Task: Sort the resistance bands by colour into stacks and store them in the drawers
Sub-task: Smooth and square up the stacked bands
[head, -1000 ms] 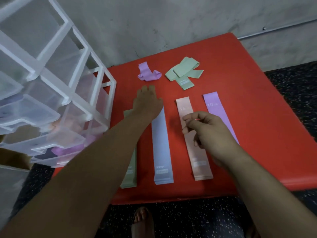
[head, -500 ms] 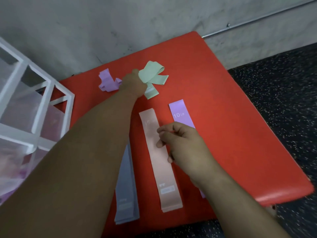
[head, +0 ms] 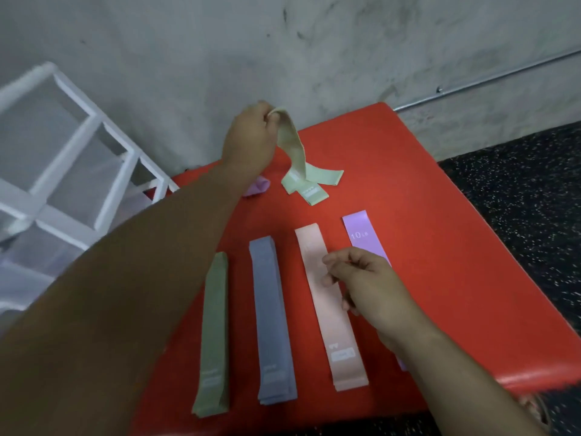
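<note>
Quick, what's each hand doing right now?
Left hand: pinches the light green band.
Right hand: loosely curled, holds nothing.

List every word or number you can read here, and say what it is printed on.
"10 LB": on the purple band.
Small print on the pink stack, blue stack, green stack and light green band: too blurred to read.
</note>
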